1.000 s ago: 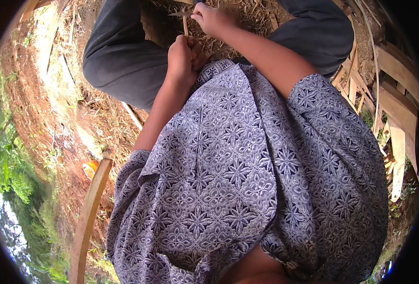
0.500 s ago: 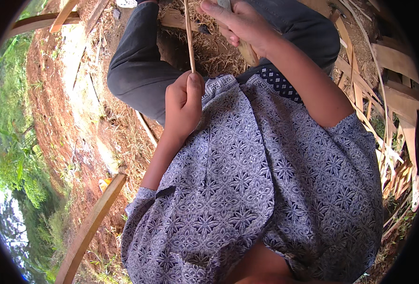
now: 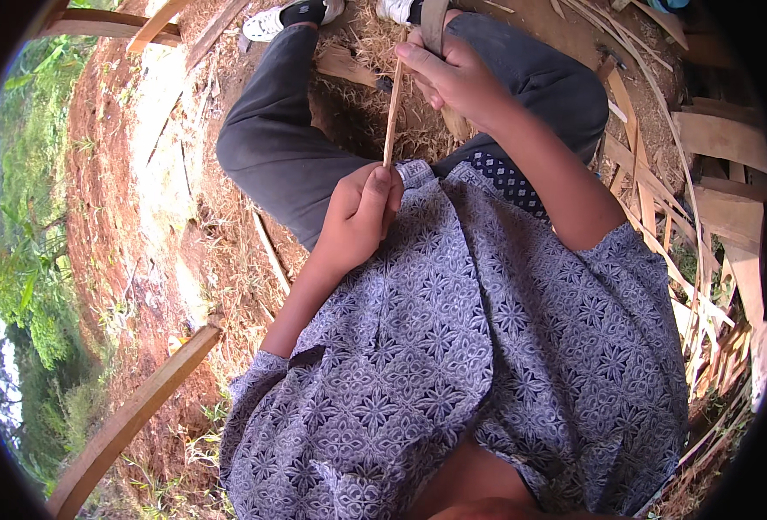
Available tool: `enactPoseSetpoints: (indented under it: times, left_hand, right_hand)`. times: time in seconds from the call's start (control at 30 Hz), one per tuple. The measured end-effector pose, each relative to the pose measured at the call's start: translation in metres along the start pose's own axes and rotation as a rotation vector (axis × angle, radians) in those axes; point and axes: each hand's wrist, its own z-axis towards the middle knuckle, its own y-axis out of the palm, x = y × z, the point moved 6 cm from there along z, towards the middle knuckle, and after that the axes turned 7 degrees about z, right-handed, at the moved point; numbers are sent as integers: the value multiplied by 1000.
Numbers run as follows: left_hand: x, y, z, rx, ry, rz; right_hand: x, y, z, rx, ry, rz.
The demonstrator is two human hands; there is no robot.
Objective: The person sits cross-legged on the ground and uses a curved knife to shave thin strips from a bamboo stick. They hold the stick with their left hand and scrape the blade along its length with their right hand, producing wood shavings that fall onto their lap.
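My left hand (image 3: pixel 359 217) is closed at my waist, its thumb pressed along the lower end of a thin wooden strip (image 3: pixel 392 123). That strip stands slanting away from me, its far part reaching the fingers of my right hand (image 3: pixel 463 80). Closed in my right hand is a knife (image 3: pixel 433 24) with a grey, curved-looking blade; its thick wooden handle (image 3: pixel 457 126) points back toward my lap. The blade's edge and its exact contact with the strip are hidden by my fingers.
Between my bent legs, wood shavings (image 3: pixel 362 95) litter the soil beside a flat wood piece (image 3: pixel 346 66). Long split strips and boards (image 3: pixel 730 143) are heaped at the right. A wooden beam (image 3: pixel 132 420) slants across the lower left, with a reddish slope and green plants beyond.
My left hand and the strip have shifted right in the picture, and the strip now meets my right hand. The view has tilted, bringing my shoes and more of the blade into sight.
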Motion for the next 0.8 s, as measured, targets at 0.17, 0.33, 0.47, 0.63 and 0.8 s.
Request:
enactPoseSetpoints:
  times: [0.17,0.33,0.47,0.63,0.8]
  left_hand:
    - [-11,1,-2,-320,-65,-1009]
    - [-17,-9,-6,-154,47,-716]
    - [-6,-11,-10,-35,132,-397]
    - [-4,-15,-13,-37,142,-129]
    - [29,-13,-14,42,303,256]
  right_hand:
    - [5,6,-10,39,95,511]
    - [-22,-50,-4,265,-140,144]
    - [-33,-46,-14,277,-8,-164]
    - [-45,-7,-19,165,61,-230]
    - [-53,-2,-7,150,9,-438]
